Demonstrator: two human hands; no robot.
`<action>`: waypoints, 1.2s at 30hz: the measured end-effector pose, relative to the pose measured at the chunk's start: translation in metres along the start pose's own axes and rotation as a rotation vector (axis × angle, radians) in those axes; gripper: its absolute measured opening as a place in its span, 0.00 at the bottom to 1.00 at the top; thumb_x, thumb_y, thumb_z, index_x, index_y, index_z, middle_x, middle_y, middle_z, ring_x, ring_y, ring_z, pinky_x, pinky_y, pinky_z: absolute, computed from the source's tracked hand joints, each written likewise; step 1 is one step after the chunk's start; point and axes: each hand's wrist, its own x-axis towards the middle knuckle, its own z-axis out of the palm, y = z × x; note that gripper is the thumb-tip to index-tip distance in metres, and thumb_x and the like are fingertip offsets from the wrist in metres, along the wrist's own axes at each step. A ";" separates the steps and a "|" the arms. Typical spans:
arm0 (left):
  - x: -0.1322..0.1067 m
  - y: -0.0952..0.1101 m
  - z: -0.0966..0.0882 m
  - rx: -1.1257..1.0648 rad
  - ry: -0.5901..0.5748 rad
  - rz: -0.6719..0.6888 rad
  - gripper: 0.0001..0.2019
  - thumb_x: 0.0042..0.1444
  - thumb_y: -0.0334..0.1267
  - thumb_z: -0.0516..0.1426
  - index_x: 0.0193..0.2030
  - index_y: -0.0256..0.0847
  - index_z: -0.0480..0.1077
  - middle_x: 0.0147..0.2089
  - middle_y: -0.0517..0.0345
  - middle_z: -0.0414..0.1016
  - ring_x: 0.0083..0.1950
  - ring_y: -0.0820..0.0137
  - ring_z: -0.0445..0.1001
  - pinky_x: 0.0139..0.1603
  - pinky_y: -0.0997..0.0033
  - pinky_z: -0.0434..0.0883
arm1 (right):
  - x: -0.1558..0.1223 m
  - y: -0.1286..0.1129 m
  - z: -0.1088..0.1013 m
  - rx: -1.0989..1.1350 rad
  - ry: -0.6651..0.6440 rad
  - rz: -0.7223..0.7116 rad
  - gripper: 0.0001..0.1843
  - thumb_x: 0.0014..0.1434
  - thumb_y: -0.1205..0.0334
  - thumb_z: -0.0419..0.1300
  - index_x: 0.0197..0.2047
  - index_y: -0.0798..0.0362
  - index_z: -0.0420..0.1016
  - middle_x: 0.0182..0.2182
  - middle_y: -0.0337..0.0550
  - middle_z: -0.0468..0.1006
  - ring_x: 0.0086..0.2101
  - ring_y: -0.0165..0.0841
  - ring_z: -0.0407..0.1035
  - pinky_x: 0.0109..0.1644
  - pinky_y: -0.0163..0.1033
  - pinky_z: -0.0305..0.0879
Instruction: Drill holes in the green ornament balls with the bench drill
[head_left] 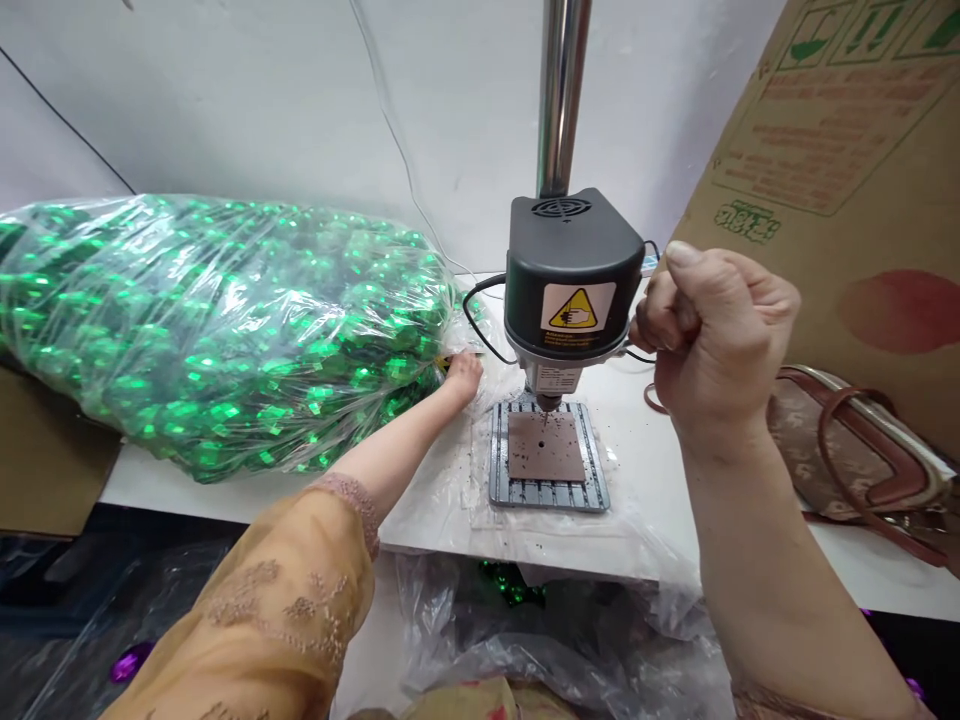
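Note:
A small bench drill press [570, 275] with a black motor housing stands on the white table, its bit above a square brown plate [559, 462] with a dark hole. Dark shavings are scattered over the plate and the slotted metal base [496, 470]. My right hand [712, 320] is closed in a fist beside the housing's right side; whatever it grips is hidden behind the fingers. To the left of the drill, my left hand [463, 375] has its fingers curled at the gathered end of a clear plastic bag [247, 330] full of shiny green balls. What it holds is hidden.
A large cardboard box [847, 200] leans at the right, with a patterned brown handbag [862, 450] below it. Loose clear plastic [540, 640] hangs under the table's front edge. The drill's chrome column [562, 100] rises before the white wall.

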 end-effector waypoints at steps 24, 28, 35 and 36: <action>-0.139 0.039 0.011 -0.677 -0.046 -0.349 0.28 0.45 0.53 0.73 0.42 0.45 0.62 0.31 0.66 0.75 0.36 0.70 0.77 0.42 0.70 0.72 | 0.001 0.007 -0.006 -0.015 -0.046 -0.064 0.32 0.58 0.50 0.69 0.16 0.50 0.53 0.11 0.32 0.55 0.14 0.22 0.49 0.19 0.39 0.45; -0.140 0.033 0.014 -0.695 -0.130 -0.314 0.30 0.48 0.55 0.72 0.50 0.43 0.67 0.44 0.54 0.82 0.48 0.64 0.80 0.52 0.63 0.75 | 0.001 0.008 -0.006 -0.051 -0.053 -0.062 0.33 0.59 0.49 0.68 0.16 0.50 0.52 0.11 0.32 0.55 0.14 0.21 0.51 0.20 0.38 0.46; -0.144 0.029 0.025 -0.556 -0.213 -0.190 0.30 0.52 0.57 0.70 0.55 0.42 0.73 0.54 0.48 0.81 0.59 0.56 0.79 0.63 0.54 0.74 | 0.000 0.012 -0.010 -0.165 -0.098 -0.121 0.33 0.63 0.42 0.62 0.20 0.50 0.50 0.13 0.32 0.55 0.16 0.21 0.51 0.21 0.37 0.50; -0.144 0.029 0.026 -0.546 -0.213 -0.172 0.30 0.51 0.57 0.70 0.56 0.42 0.73 0.55 0.48 0.81 0.60 0.56 0.78 0.63 0.54 0.74 | 0.001 0.012 -0.010 -0.175 -0.108 -0.128 0.33 0.63 0.41 0.62 0.20 0.50 0.50 0.13 0.32 0.55 0.16 0.21 0.51 0.21 0.37 0.50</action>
